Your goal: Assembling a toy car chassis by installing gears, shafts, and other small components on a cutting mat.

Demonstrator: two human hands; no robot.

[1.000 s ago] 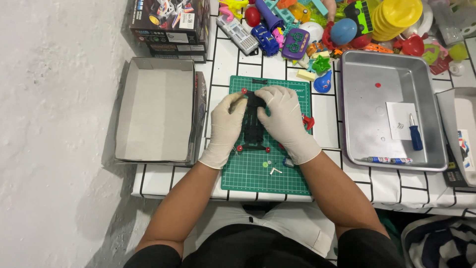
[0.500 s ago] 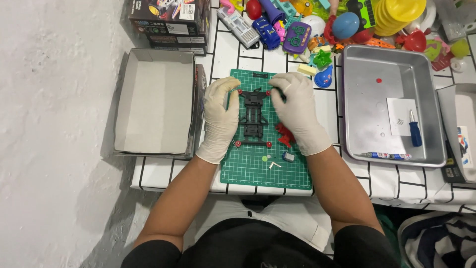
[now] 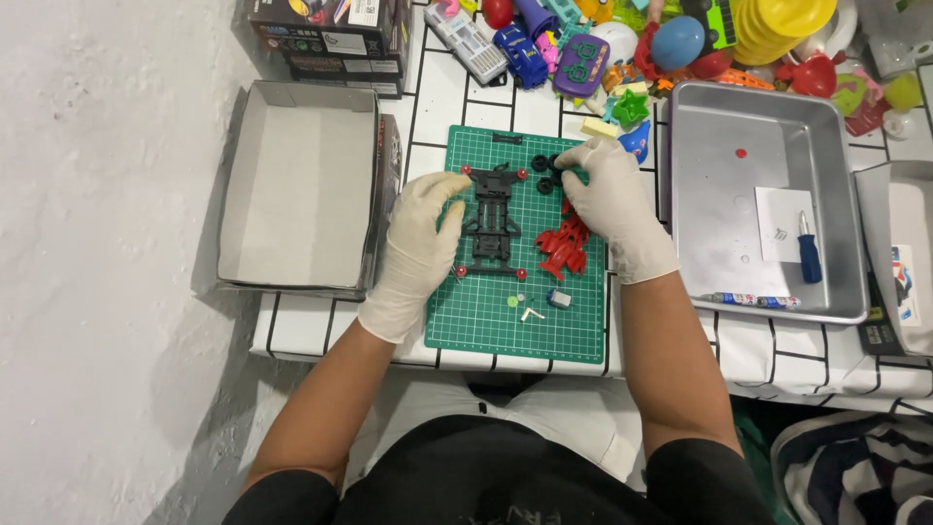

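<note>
Head view shows a green cutting mat [image 3: 486,311] on a white tiled table [image 3: 768,355], with a black toy car chassis [image 3: 492,226] lying flat near the mat's middle. The left hand [image 3: 420,248], in a pale glove, rests along the chassis's left side, fingers curled against its edge and thumb touching its upper left corner. The right hand [image 3: 612,209], also gloved, sits at the upper right of the mat, well clear of the chassis, its fingertips pinched on small black wheels [image 3: 546,170]. Red plastic parts [image 3: 562,248] lie just below that hand, between it and the chassis. An open cardboard box [image 3: 296,190] stands to the left of the mat, a metal tray [image 3: 700,194] to the right.
</note>
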